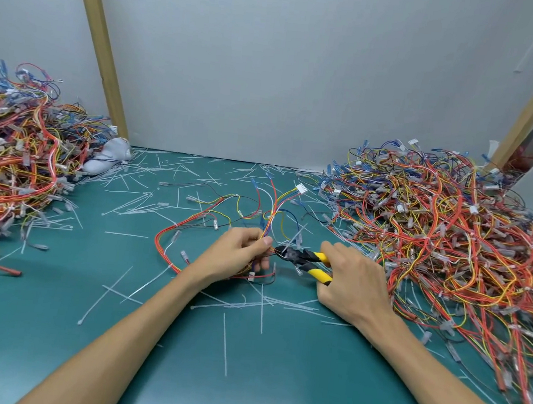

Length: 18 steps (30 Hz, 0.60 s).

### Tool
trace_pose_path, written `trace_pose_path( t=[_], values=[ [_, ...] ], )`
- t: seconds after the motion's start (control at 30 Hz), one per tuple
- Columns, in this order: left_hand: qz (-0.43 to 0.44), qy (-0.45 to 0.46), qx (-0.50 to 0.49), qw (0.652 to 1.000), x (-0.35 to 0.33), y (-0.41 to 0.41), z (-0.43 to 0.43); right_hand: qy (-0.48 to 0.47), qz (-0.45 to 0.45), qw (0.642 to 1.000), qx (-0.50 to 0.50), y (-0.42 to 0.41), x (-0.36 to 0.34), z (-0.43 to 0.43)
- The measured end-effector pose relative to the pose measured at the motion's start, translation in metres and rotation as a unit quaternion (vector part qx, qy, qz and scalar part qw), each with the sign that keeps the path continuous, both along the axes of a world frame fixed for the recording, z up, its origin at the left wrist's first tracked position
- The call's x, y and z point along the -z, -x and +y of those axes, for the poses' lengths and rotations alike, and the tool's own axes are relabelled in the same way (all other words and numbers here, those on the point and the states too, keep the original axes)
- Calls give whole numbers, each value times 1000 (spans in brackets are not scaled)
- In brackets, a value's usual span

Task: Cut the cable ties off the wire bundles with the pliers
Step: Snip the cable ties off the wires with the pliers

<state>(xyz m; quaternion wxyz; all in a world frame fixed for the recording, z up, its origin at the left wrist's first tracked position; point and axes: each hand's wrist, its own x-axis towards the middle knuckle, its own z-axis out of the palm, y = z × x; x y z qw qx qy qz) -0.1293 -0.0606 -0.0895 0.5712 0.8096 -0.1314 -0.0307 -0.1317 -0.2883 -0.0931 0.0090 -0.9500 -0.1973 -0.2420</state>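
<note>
Resting over the green mat point(177, 350), the wire bundle point(270, 217) is pinched between thumb and curled fingers of the left hand point(236, 254). The pliers point(298, 257) are gripped by the right hand point(351, 286), their tip set against the wires just beside the left thumb.

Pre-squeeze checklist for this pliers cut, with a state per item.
1. Left hand grips the bundle: ok.
2. Right hand holds both handles of the pliers: ok.
3. Handles spread, ready to squeeze: ok.
4. Pliers tip at the bundle: ok.
5. Blades bite no wire: cannot tell.
6. Left thumb clear of the blades: cannot tell, since it sits very close to the tip.
</note>
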Motion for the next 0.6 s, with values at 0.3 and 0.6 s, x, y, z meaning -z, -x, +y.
trace_pose_path(
  t=[0.3,0.6],
  values=[
    [-52,-3,-3,999,8,-1,1,15,0,1000,-2,-1,1,0],
    [-59,-9,3,998,9,-1,0,19,50,998,-19,-4,0,0]
  ],
)
